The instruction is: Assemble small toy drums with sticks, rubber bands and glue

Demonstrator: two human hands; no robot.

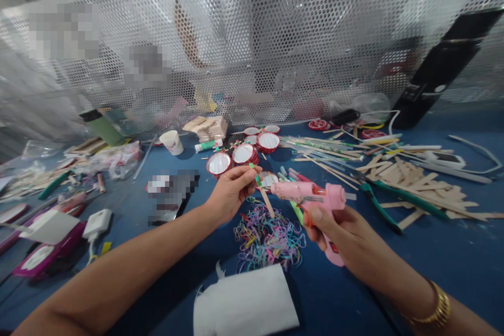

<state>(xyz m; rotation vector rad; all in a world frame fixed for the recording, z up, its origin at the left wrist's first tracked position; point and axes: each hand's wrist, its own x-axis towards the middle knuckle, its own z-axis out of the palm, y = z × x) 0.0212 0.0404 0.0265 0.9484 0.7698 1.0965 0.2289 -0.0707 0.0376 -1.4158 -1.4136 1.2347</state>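
Observation:
My left hand pinches a thin wooden stick with green bands, holding it slanted above the blue table. My right hand grips a pink glue gun, its nozzle pointing left and almost touching the stick. Below both lies a heap of coloured rubber bands. Just beyond the stick stand several small red-rimmed round lids with white tops.
A white paper sheet lies near me. Wooden sticks and green-handled pliers cover the right side. A white paper cup, packets and a white charger sit left. A perforated metal screen walls the back.

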